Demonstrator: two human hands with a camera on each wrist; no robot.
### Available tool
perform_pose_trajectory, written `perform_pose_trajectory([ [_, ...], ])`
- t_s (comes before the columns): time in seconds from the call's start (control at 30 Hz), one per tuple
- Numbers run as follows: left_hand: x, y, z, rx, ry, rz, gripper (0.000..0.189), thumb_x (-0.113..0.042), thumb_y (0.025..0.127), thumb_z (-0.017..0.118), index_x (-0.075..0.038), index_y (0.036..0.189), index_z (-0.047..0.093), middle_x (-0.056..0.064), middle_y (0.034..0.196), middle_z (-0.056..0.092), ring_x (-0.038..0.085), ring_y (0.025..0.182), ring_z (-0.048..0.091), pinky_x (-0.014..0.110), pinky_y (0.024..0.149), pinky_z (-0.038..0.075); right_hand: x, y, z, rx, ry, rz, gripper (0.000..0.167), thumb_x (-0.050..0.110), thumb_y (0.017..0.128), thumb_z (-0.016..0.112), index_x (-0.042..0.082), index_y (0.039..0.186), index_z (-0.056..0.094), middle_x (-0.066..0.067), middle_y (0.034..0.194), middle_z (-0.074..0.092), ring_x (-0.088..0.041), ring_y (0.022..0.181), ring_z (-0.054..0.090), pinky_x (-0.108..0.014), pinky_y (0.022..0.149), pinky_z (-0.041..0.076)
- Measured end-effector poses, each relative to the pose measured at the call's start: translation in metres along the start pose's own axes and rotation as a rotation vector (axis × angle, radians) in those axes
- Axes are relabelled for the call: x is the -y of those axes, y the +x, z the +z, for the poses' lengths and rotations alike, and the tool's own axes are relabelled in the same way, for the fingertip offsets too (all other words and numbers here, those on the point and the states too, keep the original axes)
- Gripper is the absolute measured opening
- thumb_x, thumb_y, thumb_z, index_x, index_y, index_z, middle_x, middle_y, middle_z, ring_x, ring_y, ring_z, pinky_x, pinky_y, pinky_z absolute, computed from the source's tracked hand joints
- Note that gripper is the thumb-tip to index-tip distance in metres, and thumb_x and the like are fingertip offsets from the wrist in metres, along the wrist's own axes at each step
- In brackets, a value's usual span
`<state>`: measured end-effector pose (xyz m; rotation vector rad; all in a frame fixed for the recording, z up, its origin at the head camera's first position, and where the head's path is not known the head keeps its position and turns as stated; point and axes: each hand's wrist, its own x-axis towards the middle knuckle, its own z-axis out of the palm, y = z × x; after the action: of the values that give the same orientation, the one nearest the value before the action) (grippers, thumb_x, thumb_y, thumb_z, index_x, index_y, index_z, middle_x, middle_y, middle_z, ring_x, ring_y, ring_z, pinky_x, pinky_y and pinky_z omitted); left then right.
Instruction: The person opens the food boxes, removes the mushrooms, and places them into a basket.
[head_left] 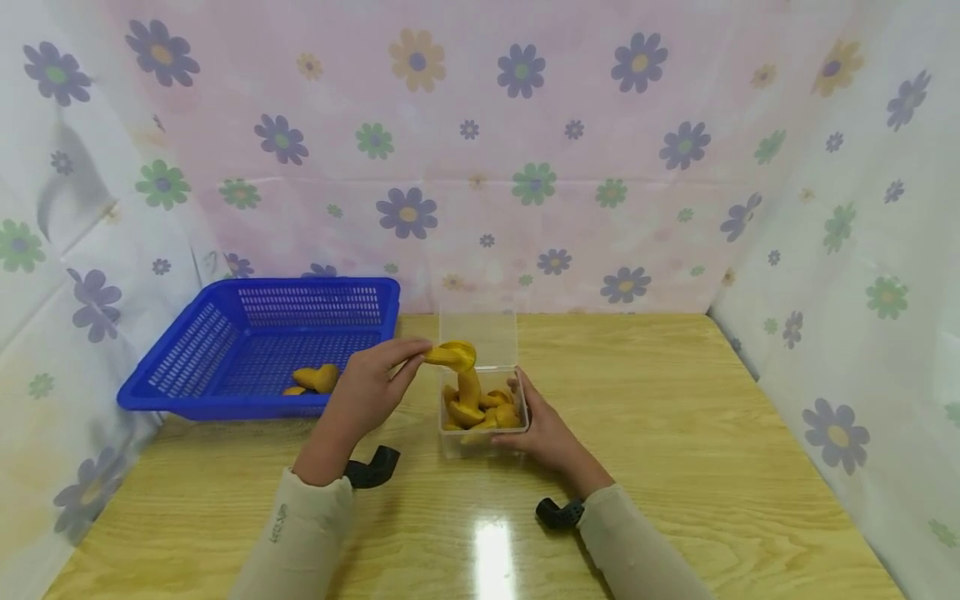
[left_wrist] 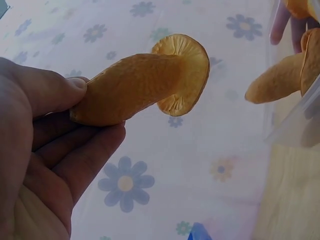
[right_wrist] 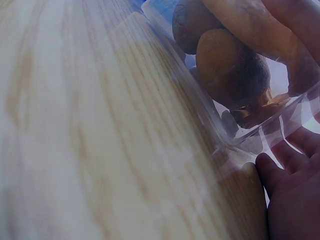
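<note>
Basket [head_left: 225, 407] of blue plastic, slotted along its sloping walls and meshed across its floor, sits at the left of the frame, with a few ochre mushrooms [head_left: 325, 378] towards its front right corner. Near the centre, the held mushroom [left_wrist: 135, 85] has a thick, finely wrinkled stem and a flared cap with gills underneath. Just beside it comes a clear box [head_left: 480, 450] of smooth, see-through plastic, heaped with yellow mushrooms [head_left: 506, 415], one stem rising above the rest; its lid [head_left: 477, 333] is open at the back. Streaky grain runs through the glossy wood table [head_left: 660, 417], and flowered cloth [head_left: 487, 100] hangs behind.

The basket's left end overlaps the cloth, a narrow strip of wood parts basket from box, and a wide stretch of wood runs from the box towards the right of the frame.

Left of centre, the left hand [head_left: 371, 383] pinches the end of the held mushroom's stem between thumb and fingers, above the box's left side; in the left wrist view a gap separates that cap from the stem poking out of the box. Right of centre, the right hand [head_left: 547, 433] grips the box's right side, digits at its front and its far right corner
</note>
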<state>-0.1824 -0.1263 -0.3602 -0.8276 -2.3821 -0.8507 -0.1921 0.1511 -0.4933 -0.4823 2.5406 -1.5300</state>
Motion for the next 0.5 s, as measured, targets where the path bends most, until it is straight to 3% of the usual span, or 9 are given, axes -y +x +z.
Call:
perform_pose_trajectory([
  [0.5,0.016,-0.008,-0.017,-0.085,0.005,-0.088,0.026,-0.005,0.092,0.064,-0.006,0.117,0.07,0.013,0.118,0.069,0.03,0.103,0.069,0.044,0.078,0.058,0.001,0.0,0.002,-0.002,-0.002,0.006,0.119,0.039,0.073,0.085,0.045,0.152,-0.004,0.003,0.159,0.026,-0.024,0.145,0.031,-0.051,0.117,0.028],
])
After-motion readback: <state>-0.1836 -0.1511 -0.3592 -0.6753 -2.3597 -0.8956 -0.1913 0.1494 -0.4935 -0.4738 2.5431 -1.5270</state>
